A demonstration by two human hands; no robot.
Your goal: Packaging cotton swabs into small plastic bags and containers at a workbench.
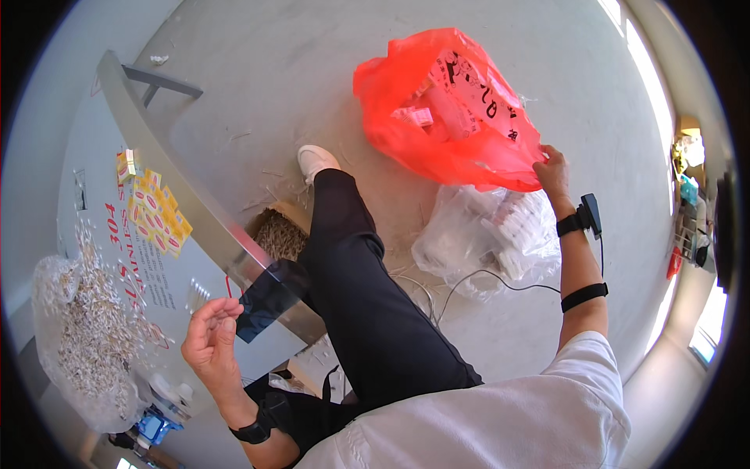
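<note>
Hovering over the table's (101,133) near corner, the left hand (211,340) pinches a thin red strip (229,287) between thumb and fingertips. White sticks (94,336) and yellow packets (160,211) lie on the table, a carton (296,213) beside it. Well right of the table, the right hand's (553,173) fingers close on a red bag's (383,102) edge, partly hiding a clear bag (461,234).

Bright daylight glares along the right side (whitest near the window (709,316)); fisheye distortion bows the table (173,168), corners black.
</note>
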